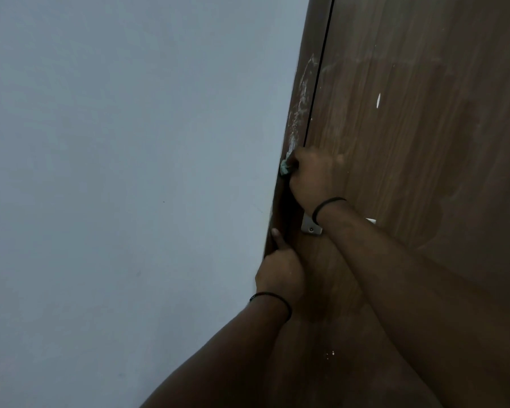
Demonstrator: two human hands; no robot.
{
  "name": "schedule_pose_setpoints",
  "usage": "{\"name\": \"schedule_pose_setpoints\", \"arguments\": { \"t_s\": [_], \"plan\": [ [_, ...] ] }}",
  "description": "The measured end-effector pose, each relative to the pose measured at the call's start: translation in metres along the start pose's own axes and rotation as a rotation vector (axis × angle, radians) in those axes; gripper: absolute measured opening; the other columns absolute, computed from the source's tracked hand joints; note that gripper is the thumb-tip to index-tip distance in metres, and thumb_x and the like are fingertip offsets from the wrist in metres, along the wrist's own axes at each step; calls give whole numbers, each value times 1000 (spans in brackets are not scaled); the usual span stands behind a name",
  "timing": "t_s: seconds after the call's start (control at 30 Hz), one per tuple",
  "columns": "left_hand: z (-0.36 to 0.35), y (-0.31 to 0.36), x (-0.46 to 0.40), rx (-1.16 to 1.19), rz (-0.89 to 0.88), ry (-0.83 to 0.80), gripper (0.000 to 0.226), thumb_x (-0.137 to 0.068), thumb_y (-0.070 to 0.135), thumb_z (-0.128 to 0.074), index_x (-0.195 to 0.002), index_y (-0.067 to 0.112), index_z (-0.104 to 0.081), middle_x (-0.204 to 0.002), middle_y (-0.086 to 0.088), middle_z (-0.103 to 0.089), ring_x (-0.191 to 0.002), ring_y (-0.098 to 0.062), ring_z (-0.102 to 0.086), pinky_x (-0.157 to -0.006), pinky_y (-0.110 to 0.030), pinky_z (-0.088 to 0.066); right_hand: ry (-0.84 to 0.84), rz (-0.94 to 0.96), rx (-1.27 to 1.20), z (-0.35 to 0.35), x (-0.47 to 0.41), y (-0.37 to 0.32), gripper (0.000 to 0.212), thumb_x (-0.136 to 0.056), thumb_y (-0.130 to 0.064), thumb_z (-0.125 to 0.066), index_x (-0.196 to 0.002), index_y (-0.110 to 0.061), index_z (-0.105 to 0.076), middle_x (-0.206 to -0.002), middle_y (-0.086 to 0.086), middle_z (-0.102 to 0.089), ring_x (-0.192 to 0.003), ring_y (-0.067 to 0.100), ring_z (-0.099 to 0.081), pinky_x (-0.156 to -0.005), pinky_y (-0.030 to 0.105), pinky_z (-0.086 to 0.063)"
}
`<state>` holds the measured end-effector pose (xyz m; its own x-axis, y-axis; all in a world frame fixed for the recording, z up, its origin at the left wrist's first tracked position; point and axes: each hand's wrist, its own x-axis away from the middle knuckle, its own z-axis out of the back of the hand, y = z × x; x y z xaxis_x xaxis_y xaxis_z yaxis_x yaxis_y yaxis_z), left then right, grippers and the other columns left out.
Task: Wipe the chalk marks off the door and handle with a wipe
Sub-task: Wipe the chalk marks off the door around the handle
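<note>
Head view: my right hand [312,175] was curled tight on a crumpled pale wipe [285,167], pressing it to the door frame [299,92] just above the handle. Only a small bunched corner of the wipe showed past my fingers. White chalk smears [302,95] ran up the frame above it, with fainter streaks on the brown door [424,142]. My left hand [280,272] lay lower, fingers folded, thumb pressed along the frame edge beside the grey wall [130,142]. The metal handle plate [310,228] peeked from under my right wrist.

One head-worn view — close, tilted, facing the door [409,142] edge and wall [115,142].
</note>
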<state>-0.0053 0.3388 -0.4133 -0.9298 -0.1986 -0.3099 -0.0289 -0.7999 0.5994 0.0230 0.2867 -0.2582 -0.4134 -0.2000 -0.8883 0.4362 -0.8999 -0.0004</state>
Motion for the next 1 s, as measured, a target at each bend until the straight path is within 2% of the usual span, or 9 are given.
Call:
{"name": "schedule_pose_setpoints", "arguments": {
  "t_s": [0.1, 0.2, 0.27, 0.33, 0.43, 0.6, 0.67, 0.8, 1.0],
  "plan": [
    [-2, 1, 7, 67, -58, 139, 88, -101, 28, -41, -144, 18, 35, -137, -17, -53, -103, -29, -65, -83, -46, -58, -62, -2, -113, 3, -1, 1, 26, -79, -1, -60, -93, -16, -76, -97, 3, -73, -86, 20, -65, -77, 30, -50],
    [3, 9, 7, 149, -133, 312, 96, -98, 30, -46, -140, 36, 39, -151, -16, -38, -112, -31, -61, -86, -50, -57, -125, -55, -147, 8, -7, 1, 26, -81, -2, -60, -92, -18, -76, -97, 1, -74, -86, 19, -67, -73, 24, -49],
    [5, 13, 1, 176, -144, 293, 96, -99, 33, -44, -134, 43, 44, -144, -16, -47, -106, -31, -63, -83, -51, -58, -163, -62, -129, 12, -11, -1, 26, -82, -2, -57, -92, -17, -75, -94, 3, -73, -85, 19, -67, -71, 25, -49],
    [6, 14, -5, 181, -121, 234, 95, -100, 35, -41, -127, 44, 50, -127, -17, -60, -91, -29, -67, -75, -49, -60, -170, -52, -113, 15, -10, -2, 26, -82, -3, -57, -93, -18, -75, -94, 2, -73, -86, 20, -66, -80, 31, -51],
    [8, 15, -10, 157, -94, 174, 95, -101, 36, -39, -125, 38, 53, -111, -14, -67, -78, -25, -67, -68, -45, -60, -178, -41, -97, 13, -6, 0, 26, -81, -5, -58, -93, -22, -74, -96, -2, -73, -91, 19, -65, -94, 38, -44],
    [18, 20, -14, 75, -66, 174, 84, -100, 26, -38, -147, 15, 30, -107, -13, -68, -79, -25, -66, -64, -39, -56, -260, 13, -55, 15, -10, 2, 25, -79, -11, -59, -89, -27, -74, -98, -8, -72, -94, 16, -64, -94, 37, -39],
    [22, 24, -16, 35, -57, 159, 81, -100, 23, -38, -149, 8, 24, -109, -13, -68, -84, -26, -67, -68, -39, -57, -177, -4, -120, 17, -18, 1, 23, -78, -11, -60, -86, -26, -74, -94, -8, -73, -90, 16, -66, -89, 33, -40],
    [29, 31, -24, -44, -22, 134, 77, -98, 16, -39, -149, 0, 18, -112, -12, -67, -93, -26, -66, -64, -35, -47, 154, -103, -255, 20, -55, 0, 24, -79, -5, -60, -88, -21, -75, -92, -2, -73, -83, 17, -66, -72, 24, -51],
    [32, 31, -26, -82, -32, 113, 70, -97, 11, -36, -149, -3, 9, -112, -11, -67, -96, -29, -64, -65, -36, -44, -27, 140, -200, 2, -13, 13, 22, -84, -4, -63, -84, -21, -76, -93, 2, -71, -84, 17, -65, -78, 33, -54]
  ]
}}
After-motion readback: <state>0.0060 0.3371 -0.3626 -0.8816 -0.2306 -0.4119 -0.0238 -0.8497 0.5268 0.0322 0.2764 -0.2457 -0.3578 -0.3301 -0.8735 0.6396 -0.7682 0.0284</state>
